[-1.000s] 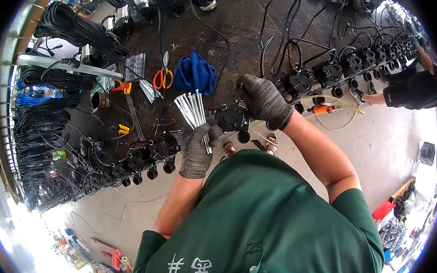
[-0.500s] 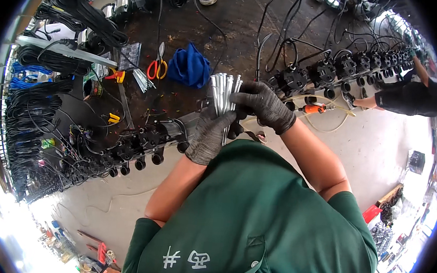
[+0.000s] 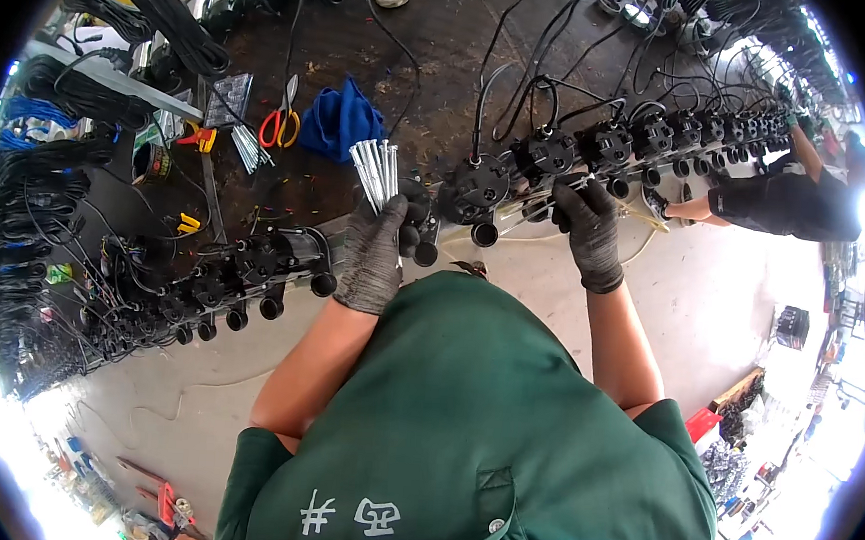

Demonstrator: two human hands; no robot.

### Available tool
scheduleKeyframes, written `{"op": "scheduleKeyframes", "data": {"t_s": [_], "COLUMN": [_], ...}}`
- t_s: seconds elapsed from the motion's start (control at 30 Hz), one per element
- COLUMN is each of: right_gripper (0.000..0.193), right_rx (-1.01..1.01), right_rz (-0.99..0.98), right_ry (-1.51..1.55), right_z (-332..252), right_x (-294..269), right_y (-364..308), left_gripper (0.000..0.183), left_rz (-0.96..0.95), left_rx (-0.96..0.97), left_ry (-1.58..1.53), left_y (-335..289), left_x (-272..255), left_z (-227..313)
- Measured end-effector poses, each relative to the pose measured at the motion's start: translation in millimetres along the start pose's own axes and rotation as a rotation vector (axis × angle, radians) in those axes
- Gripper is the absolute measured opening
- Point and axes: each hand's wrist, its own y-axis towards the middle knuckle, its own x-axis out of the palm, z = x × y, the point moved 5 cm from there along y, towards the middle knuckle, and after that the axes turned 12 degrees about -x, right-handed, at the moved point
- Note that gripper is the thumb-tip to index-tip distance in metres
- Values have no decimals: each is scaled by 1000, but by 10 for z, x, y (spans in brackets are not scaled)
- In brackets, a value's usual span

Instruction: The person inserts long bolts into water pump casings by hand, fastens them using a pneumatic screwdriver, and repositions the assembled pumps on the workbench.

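Note:
My left hand (image 3: 372,251), in a dark grey knit glove, is closed around a bundle of long silver screws (image 3: 373,167). Their heads point up and away from me. Off to the right, my gloved right hand (image 3: 591,235) pinches a few more long screws (image 3: 527,212), which reach leftward from the fingers; how many I cannot tell. This hand is close to the row of black round housings with cables (image 3: 546,155) along the bench edge. Another black housing (image 3: 479,186) stands between my two hands.
On the dark bench (image 3: 446,43) lie a blue cloth (image 3: 343,121), orange-handled scissors (image 3: 281,127), red-yellow pliers (image 3: 198,138) and more loose screws (image 3: 250,150). Coiled black cables (image 3: 37,181) crowd the left. Another person (image 3: 783,202) is at the bench's far right.
My hands were together at the bundle; now they are apart. The right has moved right with a few screws, while the left keeps the rest. The view has shifted slightly.

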Motion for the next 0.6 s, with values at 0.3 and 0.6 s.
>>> {"op": "scheduleKeyframes", "data": {"t_s": [0.3, 0.6], "right_gripper": [12, 10], "right_rx": [-171, -414], "right_rz": [-24, -153], "right_ry": [-77, -281], "right_z": [523, 447], "right_x": [-83, -18], "right_y": [118, 214], "left_gripper": [28, 26], "left_rz": [-101, -30], "left_rx": [9, 5], "left_ry": [-168, -126], "left_y": [-75, -182], "left_x": [51, 5], "left_z": [-76, -43]}}
